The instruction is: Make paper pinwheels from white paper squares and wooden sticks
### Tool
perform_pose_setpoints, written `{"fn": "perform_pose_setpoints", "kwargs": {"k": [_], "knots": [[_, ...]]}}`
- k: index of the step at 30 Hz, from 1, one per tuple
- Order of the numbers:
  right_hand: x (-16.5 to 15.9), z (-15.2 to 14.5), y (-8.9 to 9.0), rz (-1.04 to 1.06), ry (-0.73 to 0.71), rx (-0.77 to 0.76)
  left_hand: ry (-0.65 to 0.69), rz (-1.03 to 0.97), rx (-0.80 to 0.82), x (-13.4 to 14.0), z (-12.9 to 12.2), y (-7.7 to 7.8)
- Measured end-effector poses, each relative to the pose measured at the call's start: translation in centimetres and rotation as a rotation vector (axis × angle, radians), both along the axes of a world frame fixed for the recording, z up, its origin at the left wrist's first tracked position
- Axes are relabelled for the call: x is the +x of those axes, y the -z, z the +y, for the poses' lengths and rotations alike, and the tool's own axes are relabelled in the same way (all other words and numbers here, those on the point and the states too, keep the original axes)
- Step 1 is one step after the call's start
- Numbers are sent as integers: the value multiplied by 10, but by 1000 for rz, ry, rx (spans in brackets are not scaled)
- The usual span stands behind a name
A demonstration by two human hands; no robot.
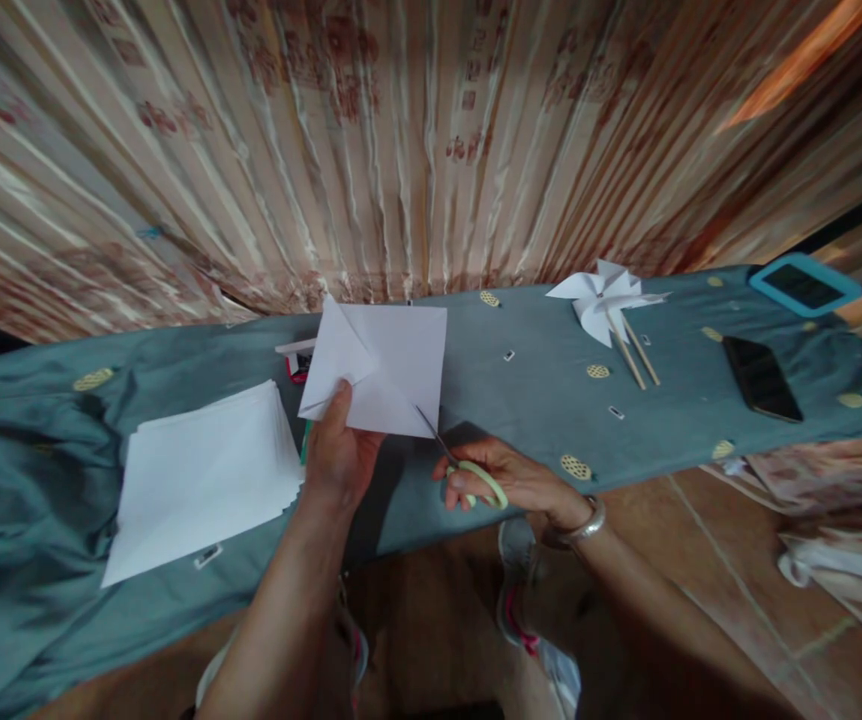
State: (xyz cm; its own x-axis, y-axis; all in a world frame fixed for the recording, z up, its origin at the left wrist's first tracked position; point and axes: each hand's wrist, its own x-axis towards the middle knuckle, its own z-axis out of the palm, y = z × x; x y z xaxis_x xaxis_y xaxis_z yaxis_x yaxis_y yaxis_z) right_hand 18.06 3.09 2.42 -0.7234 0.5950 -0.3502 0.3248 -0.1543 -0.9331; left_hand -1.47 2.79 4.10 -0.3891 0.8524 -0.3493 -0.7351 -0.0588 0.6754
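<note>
My left hand [342, 445] grips a white sheet of paper [408, 350] by its lower left part, thumb on top and fingers beneath. The sheet has crease lines, and its left side shows a cut flap standing up at the top corner. In my right hand [510, 475] is a pair of scissors [480, 480] with pale green handles. Their blades reach the paper's lower right corner, pointing toward its middle. How far apart the blades are I cannot tell.
A stack of white paper [206, 470] lies left on the grey-green cloth [536, 390]. To the right are white paper pinwheels [607, 300] on sticks, a black phone [761, 378] and a blue-framed device [806, 285]. A small red box [297, 368] sits partly behind the sheet. Behind hangs a curtain [401, 150].
</note>
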Motion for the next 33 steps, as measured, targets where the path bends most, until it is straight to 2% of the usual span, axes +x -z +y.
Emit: {"fn": "perform_pose_setpoints", "kwargs": {"k": [15, 22, 33], "knots": [[2, -5, 1, 15, 34, 1, -5, -24, -12, 3, -5, -4], [2, -8, 7, 54, 86, -118, -23, -48, -19, 2, -7, -7], [-3, -7, 10, 72, 138, -175, -39, -48, -38, 0, -8, -9]]}}
